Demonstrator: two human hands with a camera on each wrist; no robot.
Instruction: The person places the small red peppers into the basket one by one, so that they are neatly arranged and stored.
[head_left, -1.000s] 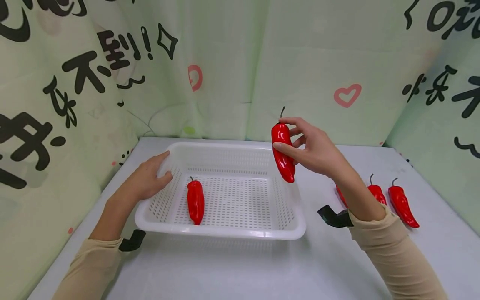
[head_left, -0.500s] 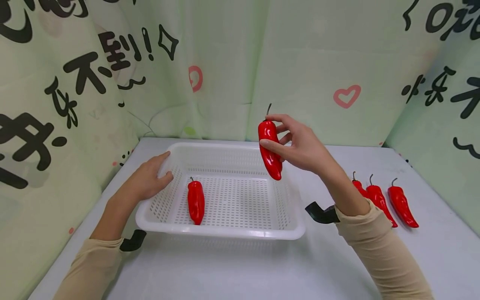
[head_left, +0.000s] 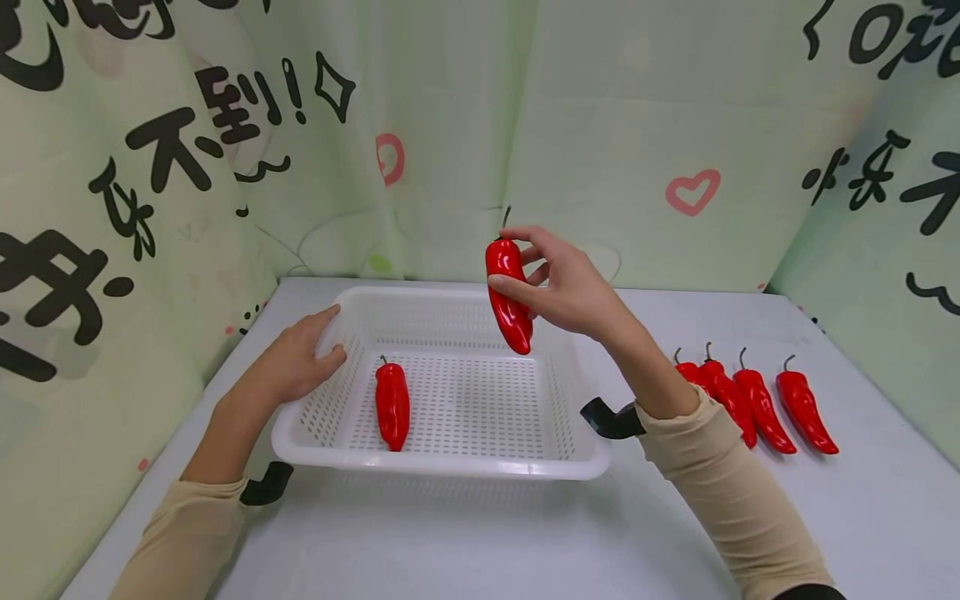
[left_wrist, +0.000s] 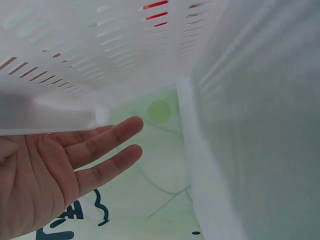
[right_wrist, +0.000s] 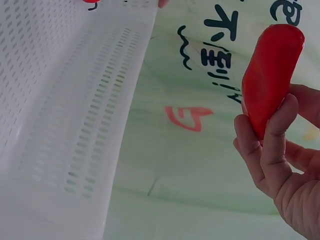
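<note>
In the head view my right hand (head_left: 570, 287) holds a glossy red chili pepper (head_left: 512, 323) above the right part of a white perforated plastic basket (head_left: 442, 465). Thumb and fingers pinch it, stem upward. The right wrist view shows the same red pepper (right_wrist: 272, 70) upright in the fingers, beside the basket's wall. My left hand (head_left: 296, 362) rests on the basket's left rim, its thumb over the edge. Straight fingers (left_wrist: 107, 142) show below the rim in the left wrist view. Another red pepper (head_left: 392, 406) lies inside the basket, left of its middle.
Several more red peppers (head_left: 759, 408) lie in a row on the white table (head_left: 465, 542), right of the basket and partly behind the right forearm. A pale green printed curtain (head_left: 600, 125) surrounds the table at the back and sides.
My right hand has moved left with the chili pepper, from the basket's right edge to over its inside. More of the table's peppers now show. The left hand stays at the rim.
</note>
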